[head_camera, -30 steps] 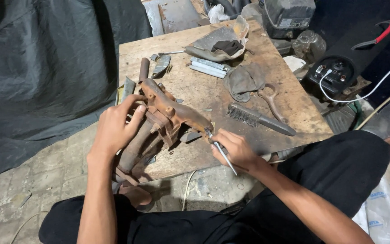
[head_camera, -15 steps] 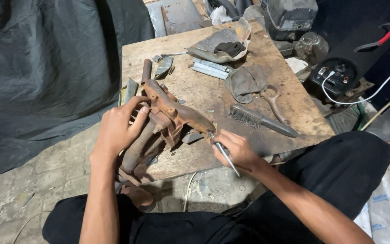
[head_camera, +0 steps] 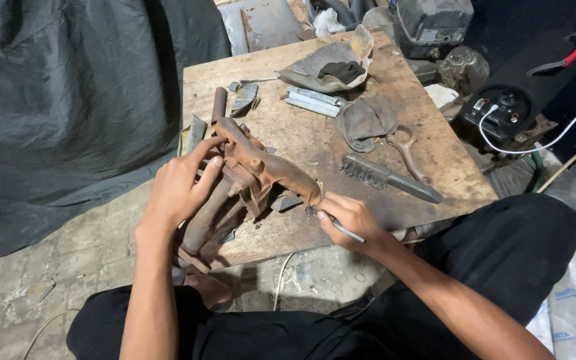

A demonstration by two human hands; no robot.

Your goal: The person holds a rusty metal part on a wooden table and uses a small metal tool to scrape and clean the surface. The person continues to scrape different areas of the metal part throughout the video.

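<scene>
The working tip of the thin metal tool is hidden between the right hand and the end of the rusty pipe part. The tool's shaft is mostly covered by the fingers. The left hand covers the middle of the pipe part; its lower pipes drop below the table edge into shadow. The dark box is cut off by the top edge. The red-handled tool is partly lost against a black surface.
</scene>
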